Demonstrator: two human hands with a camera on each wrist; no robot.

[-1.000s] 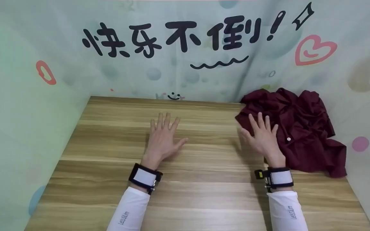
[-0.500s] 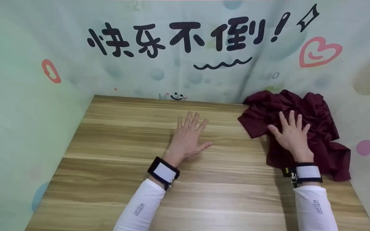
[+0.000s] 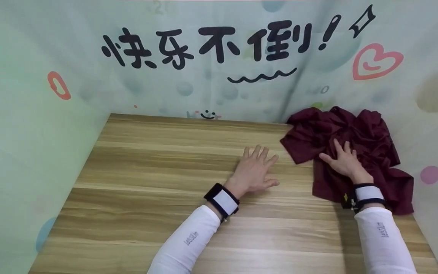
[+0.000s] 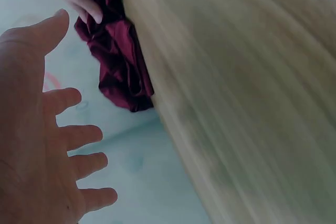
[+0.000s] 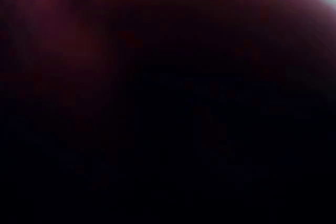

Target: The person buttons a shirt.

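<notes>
A crumpled maroon garment point(image 3: 367, 133) lies in a heap at the right back of the wooden table. My right hand point(image 3: 346, 163) rests on its middle, thumb and fingers spread; the fingertips sink partly into the folds. Dark, blurred fabric fills most of the right wrist view, hiding that hand there. Left of the heap, my left hand point(image 3: 252, 173) hovers over the bare wood with fingers apart, holding nothing. In the left wrist view the left hand point(image 4: 42, 129) has its fingers extended, and the maroon garment point(image 4: 121, 66) shows beyond the thumb.
The wooden table point(image 3: 146, 182) stretches left and forward of the hands. A printed cloth backdrop point(image 3: 203, 57) with black lettering and a heart rises along its back and both sides. The garment's back edge meets that backdrop.
Both hands have moved right. The right hand has gone from the garment's left edge onto its middle and lowered into the folds; the left hand has come closer to the heap.
</notes>
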